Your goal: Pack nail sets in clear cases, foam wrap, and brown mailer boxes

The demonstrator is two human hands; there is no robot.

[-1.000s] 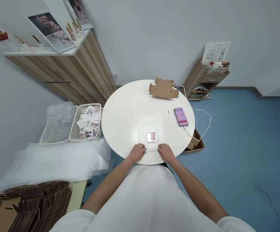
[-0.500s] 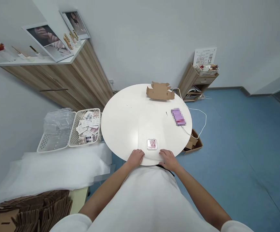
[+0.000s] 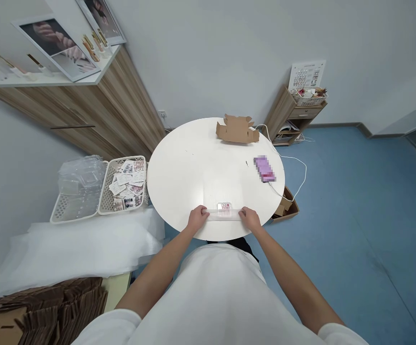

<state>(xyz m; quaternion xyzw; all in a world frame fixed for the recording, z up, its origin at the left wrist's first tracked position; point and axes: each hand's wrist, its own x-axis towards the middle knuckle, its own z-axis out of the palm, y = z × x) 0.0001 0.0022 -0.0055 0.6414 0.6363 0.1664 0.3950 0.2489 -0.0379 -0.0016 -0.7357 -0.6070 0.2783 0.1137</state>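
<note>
Your left hand [image 3: 197, 219] and right hand [image 3: 250, 219] each have their grip pinched on the translucent wrapping sheet [image 3: 224, 217], its folded near end running left to right. On the worktop [image 3: 175, 177], it overlaps the small clear case [image 3: 224, 206].

White table [image 3: 179, 172]; at its six, a see-through, whitish sheet [image 3: 213, 215] and a clear case [image 3: 224, 206] patterned red and pink. At one, plain brown card [image 3: 237, 130]; at three, a pixelated slab [image 3: 264, 168], purple with red. At four, blue floor [image 3: 337, 225]; at ten, a cabinet [image 3: 121, 98] streaked grey-brown.
</note>
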